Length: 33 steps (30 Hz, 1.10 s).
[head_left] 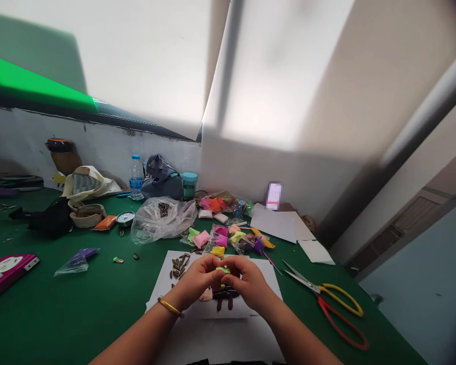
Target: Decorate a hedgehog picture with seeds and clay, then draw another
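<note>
Light green clay (223, 270) is pinched between both hands above a white sheet (160, 284). My left hand (201, 279), with a gold bangle on its wrist, has its fingers closed on the clay from the left. From the right, my right hand (247, 279) closes on the same piece. Under the hands, a figure of dark seeds (228, 293) and pinkish clay (206, 294) lies partly hidden on the sheet. Loose striped seeds (179, 266) sit at the sheet's upper left.
Scissors (315, 289) lie open at the right. Behind the sheet are colored clay packets (201, 239) and a plastic bag of seeds (163, 218). A bottle (136, 180) and teal cup (189, 185) stand by the wall. A magenta box (13, 274) is at left.
</note>
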Each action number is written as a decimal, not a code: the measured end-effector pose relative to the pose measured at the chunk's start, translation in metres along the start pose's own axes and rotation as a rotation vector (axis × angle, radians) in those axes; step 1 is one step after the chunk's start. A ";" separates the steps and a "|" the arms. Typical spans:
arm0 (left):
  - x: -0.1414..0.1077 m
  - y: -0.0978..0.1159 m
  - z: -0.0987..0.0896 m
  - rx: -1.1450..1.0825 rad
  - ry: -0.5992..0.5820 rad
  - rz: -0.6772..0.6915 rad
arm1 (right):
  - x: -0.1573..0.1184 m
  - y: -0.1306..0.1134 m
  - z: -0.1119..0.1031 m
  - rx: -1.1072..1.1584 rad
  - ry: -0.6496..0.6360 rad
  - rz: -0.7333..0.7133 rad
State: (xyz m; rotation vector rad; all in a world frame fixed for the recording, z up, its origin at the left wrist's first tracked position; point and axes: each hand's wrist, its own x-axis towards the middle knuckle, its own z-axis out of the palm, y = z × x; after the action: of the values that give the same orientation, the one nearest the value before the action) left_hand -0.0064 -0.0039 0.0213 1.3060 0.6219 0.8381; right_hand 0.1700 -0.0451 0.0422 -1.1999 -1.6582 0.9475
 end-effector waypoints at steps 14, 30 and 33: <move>-0.001 0.004 0.000 -0.028 0.025 -0.005 | -0.004 -0.005 0.005 0.087 0.075 -0.009; -0.001 -0.005 -0.006 0.495 0.412 0.334 | 0.006 0.017 -0.019 0.281 0.384 0.098; 0.000 -0.005 -0.004 0.435 0.295 0.359 | 0.004 0.017 -0.019 0.463 0.261 0.168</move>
State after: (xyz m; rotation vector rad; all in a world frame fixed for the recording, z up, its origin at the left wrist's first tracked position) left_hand -0.0086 -0.0018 0.0158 1.7364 0.8489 1.2527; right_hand 0.1926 -0.0352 0.0338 -1.0959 -1.0696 1.1475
